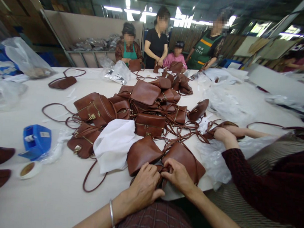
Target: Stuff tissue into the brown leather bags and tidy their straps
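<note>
Both my hands are at the near edge of the table, on a brown leather handbag (143, 155). The fingers of my left hand (145, 182) curl over its near side, with the fingertips partly hidden and the thumb pointing right. My right hand (178, 175) pinches a small brown part of the bag between thumb and fingers; I cannot make out which part. A second brown bag (184, 158) lies against it, just beyond my right hand. White tissue paper (115, 144) rests to the left, beside a brown bag with a gold clasp (84, 141).
A heap of brown bags (145, 93) with tangled straps fills the table's middle. At left are a blue tape dispenser (36, 141) and a small white dish (30, 170). On the right, a co-worker's hand (226, 137) handles a bag over clear plastic (215, 160). Several people work across the table.
</note>
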Demonstrator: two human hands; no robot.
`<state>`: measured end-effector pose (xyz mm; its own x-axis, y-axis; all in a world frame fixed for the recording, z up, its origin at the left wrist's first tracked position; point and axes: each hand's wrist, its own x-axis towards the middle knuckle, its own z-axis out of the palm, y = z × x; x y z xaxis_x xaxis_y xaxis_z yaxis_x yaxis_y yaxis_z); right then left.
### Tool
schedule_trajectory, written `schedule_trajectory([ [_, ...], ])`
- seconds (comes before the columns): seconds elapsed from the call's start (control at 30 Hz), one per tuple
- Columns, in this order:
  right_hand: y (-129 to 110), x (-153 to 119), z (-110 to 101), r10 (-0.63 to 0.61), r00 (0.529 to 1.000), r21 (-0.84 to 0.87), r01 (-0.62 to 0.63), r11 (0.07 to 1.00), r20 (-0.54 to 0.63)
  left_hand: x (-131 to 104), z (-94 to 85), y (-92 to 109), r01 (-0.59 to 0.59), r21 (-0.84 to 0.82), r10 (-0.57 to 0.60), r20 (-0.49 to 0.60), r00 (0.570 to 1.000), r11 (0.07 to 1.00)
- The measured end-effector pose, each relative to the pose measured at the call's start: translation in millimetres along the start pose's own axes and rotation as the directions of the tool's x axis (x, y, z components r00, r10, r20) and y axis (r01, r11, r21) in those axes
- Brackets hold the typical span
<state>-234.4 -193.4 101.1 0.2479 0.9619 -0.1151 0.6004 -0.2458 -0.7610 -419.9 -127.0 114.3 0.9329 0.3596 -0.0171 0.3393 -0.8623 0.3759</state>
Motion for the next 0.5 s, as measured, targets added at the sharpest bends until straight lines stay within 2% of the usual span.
schedule_trajectory([
  [0.07, 5, 1, 1, 0.098, 0.995, 0.111, -0.098, 0.989, 0.011, 1, 0.0, 3, -0.010, -0.038, 0.010, -0.001, 1.000, 0.999],
  [0.17, 11, 5, 3, 0.209, 0.976, 0.289, -0.217, 0.932, 0.060, 2, 1.0, 4, -0.014, -0.098, 0.020, 0.063, 0.998, 0.995],
  [0.37, 14, 19, 2, 0.201, 0.965, 0.536, -0.262, 0.803, 0.170, 3, 4.8, -3, 0.086, -0.250, -0.077, 0.046, 0.996, 0.964],
  [0.43, 19, 17, -2, 0.216, 0.965, 0.570, -0.261, 0.779, 0.147, 3, 4.5, -6, 0.112, -0.302, -0.106, 0.035, 0.994, 0.947],
  [0.5, 26, 9, -8, 0.303, 0.948, 0.565, -0.301, 0.768, 0.094, 5, 4.0, -8, 0.101, -0.349, -0.100, 0.020, 0.995, 0.932],
])
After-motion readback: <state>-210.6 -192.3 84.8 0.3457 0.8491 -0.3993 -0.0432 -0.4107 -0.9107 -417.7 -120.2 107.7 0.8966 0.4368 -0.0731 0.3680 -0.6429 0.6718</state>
